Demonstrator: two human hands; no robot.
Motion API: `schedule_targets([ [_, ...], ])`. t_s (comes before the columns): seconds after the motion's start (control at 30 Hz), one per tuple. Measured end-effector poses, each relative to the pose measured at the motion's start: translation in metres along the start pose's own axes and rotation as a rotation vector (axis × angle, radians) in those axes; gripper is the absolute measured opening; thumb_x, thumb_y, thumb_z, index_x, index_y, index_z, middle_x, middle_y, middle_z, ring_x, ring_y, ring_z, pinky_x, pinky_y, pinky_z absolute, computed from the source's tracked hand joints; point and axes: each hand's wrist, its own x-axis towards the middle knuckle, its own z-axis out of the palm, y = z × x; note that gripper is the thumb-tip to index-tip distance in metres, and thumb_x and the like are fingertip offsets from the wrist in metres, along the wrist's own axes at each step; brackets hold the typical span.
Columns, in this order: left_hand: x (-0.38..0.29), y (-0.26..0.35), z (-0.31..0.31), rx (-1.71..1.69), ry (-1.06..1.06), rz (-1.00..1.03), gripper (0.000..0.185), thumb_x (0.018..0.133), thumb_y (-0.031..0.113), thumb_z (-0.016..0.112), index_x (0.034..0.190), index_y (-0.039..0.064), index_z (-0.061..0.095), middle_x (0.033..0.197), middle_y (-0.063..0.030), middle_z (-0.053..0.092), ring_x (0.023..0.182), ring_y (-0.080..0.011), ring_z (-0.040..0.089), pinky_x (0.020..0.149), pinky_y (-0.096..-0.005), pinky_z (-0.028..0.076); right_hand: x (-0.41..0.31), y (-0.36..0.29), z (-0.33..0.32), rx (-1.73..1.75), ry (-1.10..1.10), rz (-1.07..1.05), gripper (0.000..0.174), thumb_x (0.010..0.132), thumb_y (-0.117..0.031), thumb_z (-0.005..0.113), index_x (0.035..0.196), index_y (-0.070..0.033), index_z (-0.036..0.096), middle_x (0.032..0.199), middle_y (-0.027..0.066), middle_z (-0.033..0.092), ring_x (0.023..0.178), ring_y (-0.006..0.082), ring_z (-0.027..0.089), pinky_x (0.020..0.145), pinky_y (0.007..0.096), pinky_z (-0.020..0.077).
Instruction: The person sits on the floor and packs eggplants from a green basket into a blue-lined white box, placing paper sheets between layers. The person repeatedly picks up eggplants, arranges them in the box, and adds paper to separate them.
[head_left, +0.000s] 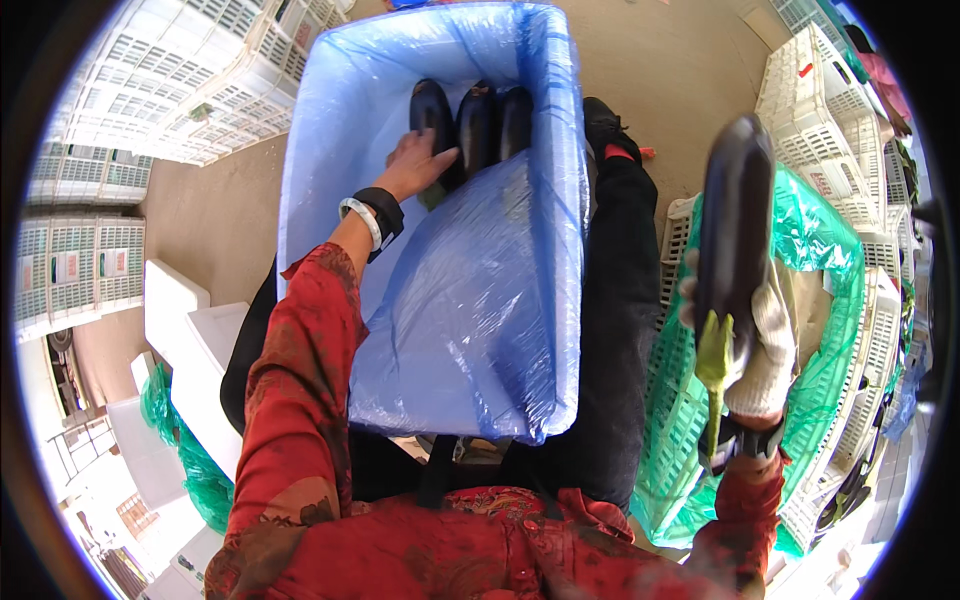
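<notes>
Between my legs stands a white foam box lined with blue plastic film (457, 337). Three dark eggplants lie side by side at its far end: a left one (430, 109), a middle one (475, 131) and a right one (516, 124). My bare left hand (416, 161) touches the left eggplant, its thumb across the skin; whether it grips is unclear. On the right, my right hand (761, 360), in a white knit glove, holds another eggplant (735, 217) upright, green stem toward me, over a plastic crate (675, 232) lined with green film (810, 221).
White plastic crates (195, 82) are stacked at the far left, and more crates (817, 120) stand at the right. White foam pieces (210, 375) and green film (199, 465) lie by my left side. Part of another person (885, 82) shows at the upper right rim.
</notes>
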Motion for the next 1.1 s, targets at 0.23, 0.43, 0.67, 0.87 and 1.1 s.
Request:
schedule_targets([
  [0.23, -0.181, 0.057, -0.064, -1.575, -0.372, 0.308, 0.069, 0.095, 0.047, 0.049, 0.134, -0.008, 0.040, 0.123, -0.0267, 0.055, 0.098, -0.0326, 0.066, 0.090, -0.0378, 0.054, 0.022, 0.011, 0.045, -1.005, -0.394, -0.402, 0.048, 0.100, -0.027, 0.052, 0.138, 0.002, 0.046, 0.135, 0.0159, 0.052, 0.124, 0.0233, 0.050, 0.107, 0.0350, 0.0361],
  [0.43, -0.378, -0.104, -0.140, -1.242, 0.718, 0.023, 0.052, 0.092, 0.033, 0.051, 0.121, -0.010, 0.053, 0.103, -0.0244, 0.066, 0.086, -0.0325, 0.068, 0.080, -0.0397, 0.056, 0.006, -0.019, -0.131, -1.085, 0.382, -0.288, 0.053, 0.095, -0.030, 0.054, 0.140, -0.004, 0.045, 0.132, 0.0139, 0.056, 0.110, 0.0231, 0.059, 0.094, 0.0325, 0.0468],
  [0.67, -0.540, -0.286, -0.044, -1.186, 1.132, -0.642, 0.016, 0.079, 0.016, 0.069, 0.090, 0.006, 0.063, 0.083, -0.0068, 0.064, 0.073, -0.0213, 0.063, 0.071, -0.0366, 0.055, -0.033, 0.042, -0.315, -1.286, 0.767, 0.124, 0.080, 0.078, -0.038, 0.077, 0.138, 0.003, 0.043, 0.131, 0.0200, 0.055, 0.110, 0.0293, 0.058, 0.090, 0.0376, 0.0488],
  [0.87, -0.614, -0.384, -0.006, -0.254, 0.438, -0.666, 0.043, 0.075, 0.005, 0.069, 0.117, 0.006, 0.061, 0.104, -0.0065, 0.061, 0.095, -0.0180, 0.059, 0.081, -0.0327, 0.051, -0.053, 0.059, -0.344, -0.539, 0.715, 0.199, 0.038, 0.083, -0.027, 0.075, 0.112, -0.008, 0.060, 0.094, 0.0102, 0.068, 0.071, 0.0232, 0.064, 0.058, 0.0363, 0.0563],
  [1.1, -0.470, -0.255, -0.133, -0.444, 1.067, -0.665, 0.055, 0.086, 0.018, 0.062, 0.137, 0.002, 0.047, 0.134, -0.0127, 0.053, 0.119, -0.0253, 0.050, 0.101, -0.0408, 0.037, -0.072, 0.030, -0.307, -0.457, 0.943, -0.307, 0.022, 0.087, -0.019, 0.069, 0.103, -0.004, 0.069, 0.077, -0.0004, 0.063, 0.058, 0.0078, 0.050, 0.050, 0.0258, 0.0398],
])
